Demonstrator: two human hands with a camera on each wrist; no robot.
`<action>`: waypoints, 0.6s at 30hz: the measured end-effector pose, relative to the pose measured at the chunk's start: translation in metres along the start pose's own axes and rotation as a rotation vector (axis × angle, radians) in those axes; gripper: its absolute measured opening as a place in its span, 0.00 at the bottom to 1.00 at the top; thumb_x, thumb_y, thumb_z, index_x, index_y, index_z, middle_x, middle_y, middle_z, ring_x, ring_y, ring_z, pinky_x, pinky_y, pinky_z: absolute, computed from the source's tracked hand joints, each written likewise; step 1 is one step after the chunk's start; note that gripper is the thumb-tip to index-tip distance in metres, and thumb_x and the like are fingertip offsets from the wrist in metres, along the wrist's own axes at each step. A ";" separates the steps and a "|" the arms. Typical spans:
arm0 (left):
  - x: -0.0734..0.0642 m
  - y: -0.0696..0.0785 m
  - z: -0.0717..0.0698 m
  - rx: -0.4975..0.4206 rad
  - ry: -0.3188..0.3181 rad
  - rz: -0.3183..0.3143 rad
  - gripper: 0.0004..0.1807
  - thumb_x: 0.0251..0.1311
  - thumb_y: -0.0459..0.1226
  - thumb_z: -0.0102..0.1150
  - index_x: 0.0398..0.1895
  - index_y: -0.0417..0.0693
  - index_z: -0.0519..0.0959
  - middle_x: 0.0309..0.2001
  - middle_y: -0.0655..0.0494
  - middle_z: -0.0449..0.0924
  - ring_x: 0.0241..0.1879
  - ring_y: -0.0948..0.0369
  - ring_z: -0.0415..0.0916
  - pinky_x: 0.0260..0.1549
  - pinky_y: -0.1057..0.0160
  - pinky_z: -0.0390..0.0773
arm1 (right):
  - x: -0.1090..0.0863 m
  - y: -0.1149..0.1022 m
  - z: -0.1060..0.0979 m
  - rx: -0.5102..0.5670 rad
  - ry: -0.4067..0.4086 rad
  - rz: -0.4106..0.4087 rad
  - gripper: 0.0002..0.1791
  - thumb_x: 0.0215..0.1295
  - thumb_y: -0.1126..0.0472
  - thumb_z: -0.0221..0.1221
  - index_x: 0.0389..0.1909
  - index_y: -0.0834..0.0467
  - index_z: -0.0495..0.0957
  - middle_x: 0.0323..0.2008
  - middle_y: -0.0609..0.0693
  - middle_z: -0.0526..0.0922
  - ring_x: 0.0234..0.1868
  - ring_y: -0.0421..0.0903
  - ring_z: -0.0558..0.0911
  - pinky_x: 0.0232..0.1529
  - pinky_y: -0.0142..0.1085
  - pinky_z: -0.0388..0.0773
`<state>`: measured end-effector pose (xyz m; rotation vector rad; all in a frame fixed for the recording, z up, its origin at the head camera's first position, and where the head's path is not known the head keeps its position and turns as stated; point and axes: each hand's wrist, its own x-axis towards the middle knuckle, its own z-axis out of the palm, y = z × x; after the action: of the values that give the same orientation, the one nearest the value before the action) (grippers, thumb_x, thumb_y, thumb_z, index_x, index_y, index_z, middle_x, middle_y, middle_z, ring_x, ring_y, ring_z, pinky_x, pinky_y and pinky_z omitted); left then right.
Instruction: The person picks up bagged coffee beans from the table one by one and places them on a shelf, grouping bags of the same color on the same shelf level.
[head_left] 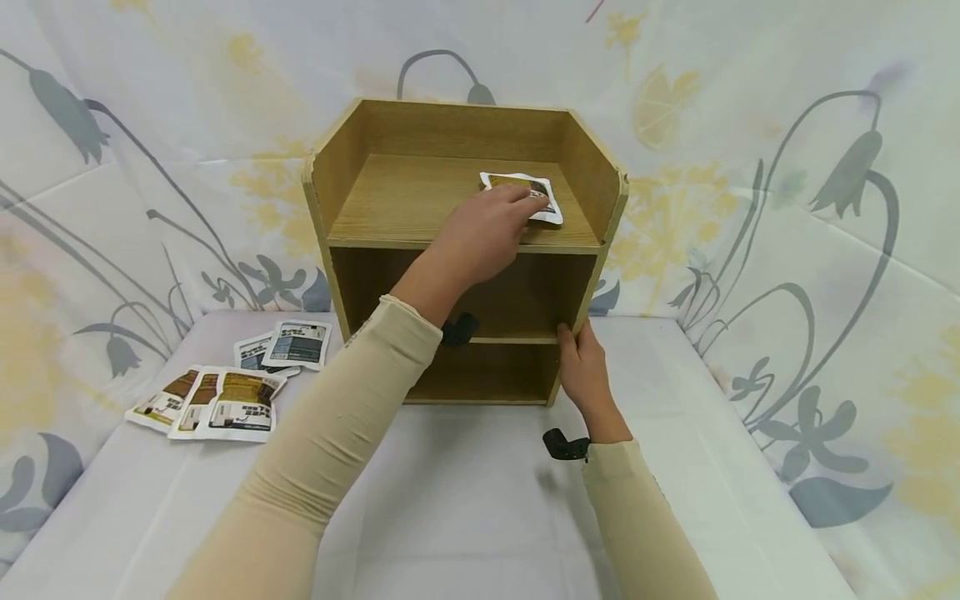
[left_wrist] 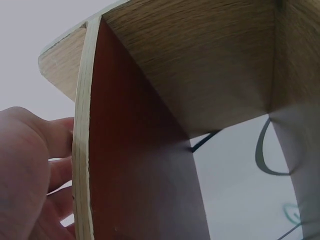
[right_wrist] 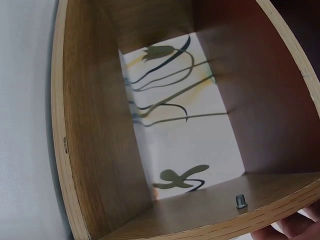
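Note:
A small wooden shelf unit (head_left: 465,133) stands upright against the patterned cloth. On the right part of its top board lies a white-edged packet (head_left: 551,213) with a yellow-brown and dark print. My left hand (head_left: 491,221) reaches over the front edge, its fingers laid across the packet and covering much of it. In the left wrist view, the left hand (left_wrist: 27,170) is by the top board's edge, and the packet is out of sight. Low on the unit's right side, my right hand (head_left: 583,367) grips the side panel (right_wrist: 210,232), its fingers (right_wrist: 292,225) outside.
Left of the unit, three brown-and-white packets (head_left: 240,408) lie overlapping on the white cloth, with blue-grey packets (head_left: 297,343) behind them. A metal shelf pin (right_wrist: 241,201) sticks out from the side panel inside the lower compartment. Floral cloth (head_left: 750,208) hangs behind and at both sides.

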<state>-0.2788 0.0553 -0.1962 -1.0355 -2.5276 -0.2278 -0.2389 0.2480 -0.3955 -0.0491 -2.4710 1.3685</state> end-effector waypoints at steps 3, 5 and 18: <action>-0.004 -0.002 0.002 -0.026 0.065 0.023 0.22 0.72 0.35 0.44 0.67 0.52 0.70 0.64 0.52 0.73 0.65 0.56 0.69 0.64 0.56 0.71 | 0.000 0.000 0.000 0.002 0.000 0.002 0.30 0.75 0.41 0.36 0.70 0.52 0.57 0.64 0.62 0.70 0.62 0.60 0.74 0.58 0.58 0.73; -0.007 -0.003 0.003 -0.033 0.100 0.034 0.21 0.72 0.35 0.44 0.67 0.51 0.71 0.64 0.51 0.73 0.65 0.56 0.70 0.64 0.56 0.71 | 0.000 0.000 0.000 0.004 -0.001 0.002 0.30 0.75 0.41 0.36 0.70 0.52 0.58 0.64 0.62 0.71 0.62 0.60 0.74 0.57 0.58 0.74; -0.029 -0.004 -0.001 -0.084 0.229 0.078 0.20 0.70 0.34 0.45 0.61 0.47 0.76 0.59 0.49 0.77 0.58 0.53 0.76 0.60 0.56 0.75 | 0.001 0.002 0.002 0.003 -0.003 -0.006 0.30 0.75 0.41 0.36 0.70 0.53 0.58 0.65 0.63 0.70 0.63 0.61 0.73 0.58 0.59 0.72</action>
<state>-0.2625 0.0334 -0.2076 -1.0718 -2.2855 -0.4090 -0.2409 0.2475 -0.3975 -0.0393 -2.4694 1.3701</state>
